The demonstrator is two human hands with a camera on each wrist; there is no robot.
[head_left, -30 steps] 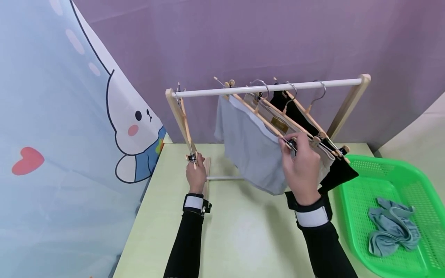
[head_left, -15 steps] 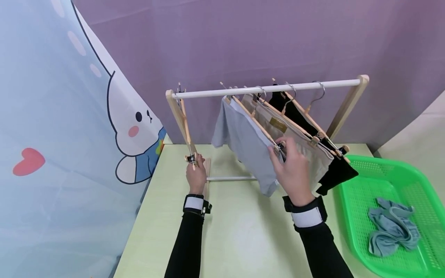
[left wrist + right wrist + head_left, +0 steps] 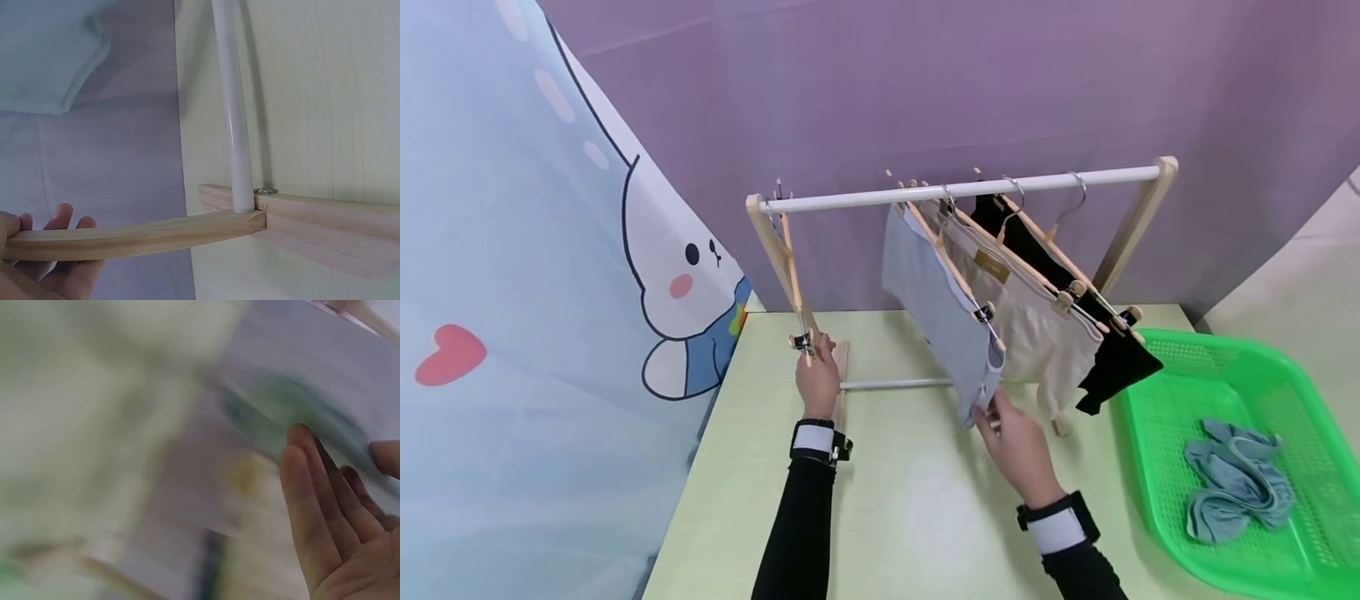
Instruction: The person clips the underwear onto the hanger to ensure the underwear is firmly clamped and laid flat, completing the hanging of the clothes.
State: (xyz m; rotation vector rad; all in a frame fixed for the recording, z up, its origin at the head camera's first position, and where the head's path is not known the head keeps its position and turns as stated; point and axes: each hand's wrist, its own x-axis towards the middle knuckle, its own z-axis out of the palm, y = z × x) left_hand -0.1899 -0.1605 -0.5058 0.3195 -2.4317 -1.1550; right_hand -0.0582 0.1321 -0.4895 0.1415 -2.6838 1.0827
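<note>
My left hand point(image 3: 818, 383) grips the left wooden post point(image 3: 137, 236) of a small clothes rack, fingers wrapped round it in the left wrist view. Beside that hand hangs a bare wooden clip hanger point(image 3: 793, 271). Light blue shorts point(image 3: 928, 279) hang nearest on the rail, clipped to a wooden hanger point(image 3: 951, 265). At their lower front corner my right hand point(image 3: 1021, 450) pinches the hem between thumb and fingers. The right wrist view is blurred; there the cloth point(image 3: 294, 412) lies between the thumb and the fingers point(image 3: 306, 506).
Beige shorts point(image 3: 1030, 325) and a black garment point(image 3: 1120, 367) hang further right on the white rail point(image 3: 880, 197). A green basket point(image 3: 1138, 467) with a crumpled grey-blue cloth point(image 3: 1236, 483) stands at the right. A purple curtain point(image 3: 925, 83) backs the pale table point(image 3: 910, 508).
My right hand has let go of the hanger's front clip and moved down to the hem of the light blue shorts. Their hanger has shifted slightly left. The left hand stays on the post.
</note>
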